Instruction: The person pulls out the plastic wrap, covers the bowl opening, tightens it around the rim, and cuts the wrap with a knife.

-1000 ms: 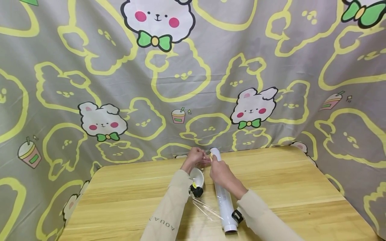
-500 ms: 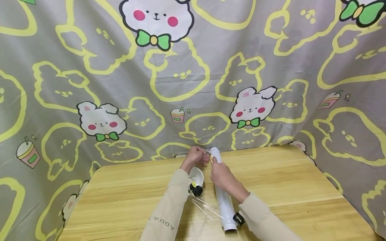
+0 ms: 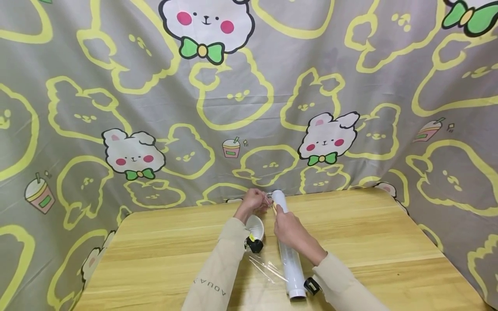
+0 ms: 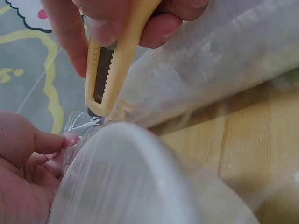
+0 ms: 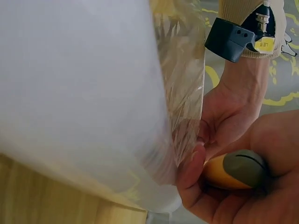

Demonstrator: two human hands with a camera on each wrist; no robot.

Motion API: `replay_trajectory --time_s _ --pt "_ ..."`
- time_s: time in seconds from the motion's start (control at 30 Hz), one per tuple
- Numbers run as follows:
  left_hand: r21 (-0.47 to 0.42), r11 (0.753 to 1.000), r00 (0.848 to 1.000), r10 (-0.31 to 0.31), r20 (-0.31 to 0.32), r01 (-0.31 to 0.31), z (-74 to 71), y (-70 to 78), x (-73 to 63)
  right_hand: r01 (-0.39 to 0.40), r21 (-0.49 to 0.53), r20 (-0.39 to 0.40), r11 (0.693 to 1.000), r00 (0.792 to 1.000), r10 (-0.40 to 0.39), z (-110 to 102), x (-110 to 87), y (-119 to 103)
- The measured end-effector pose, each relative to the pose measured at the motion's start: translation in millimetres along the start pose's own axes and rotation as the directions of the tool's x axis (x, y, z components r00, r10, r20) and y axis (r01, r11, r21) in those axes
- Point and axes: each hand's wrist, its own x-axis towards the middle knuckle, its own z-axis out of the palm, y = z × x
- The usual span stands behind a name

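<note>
- We see the person's left hand [image 3: 253,199] near the far edge of the wooden table [image 3: 167,242], with thumb and finger pinching a gathered edge of clear plastic wrap [image 5: 184,88].
- We see the right hand [image 3: 289,226] just to the right of it, over the far half of the plastic wrap roll [image 3: 294,270], fingers wrapped round a yellow-and-grey utility knife [image 4: 122,60].
- In the left wrist view we find the knife pointing down, its dark tip at the bunched wrap just beside the left fingertips; whether it has cut through we cannot tell.
- The two hands are near each other, with the wrap's edge and the knife tip between them.
- The roll lies lengthwise on the table, its near end toward the person, passing under the right hand and to the right of the left hand.
- To the left of the roll, below the left wrist, we see a white bowl [image 3: 255,224]; streaks of clear wrap show across it in the left wrist view.
- We notice more creased wrap stretching leftward from the nearer part of the roll.
- Both arms wear beige sleeves [image 3: 218,259], with a black camera [image 3: 255,246] at the left wrist.
- Behind the table we see a grey cloth [image 3: 233,108] printed with rabbits and yellow outlines.
</note>
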Motion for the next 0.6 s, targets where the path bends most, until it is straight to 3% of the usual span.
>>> replay_trajectory --time_s 0.17,0.37,0.6 --pt "0.021 0.999 0.999 0.047 -0.013 -0.047 0.1 1.8 3.4 -0.005 0.075 -0.008 0.997 1.0 0.005 -4.7 -0.9 0.9" --pt "0.045 0.998 0.999 0.039 -0.011 -0.038 0.1 1.5 0.7 0.0 0.075 0.0 0.997 1.0 0.0 -4.3 -2.2 3.7" --pt "0.001 1.0 1.0 0.018 0.0 -0.018 1.8 -1.7 0.3 0.005 0.049 -0.021 0.999 1.0 -0.004 -4.4 -8.0 2.7"
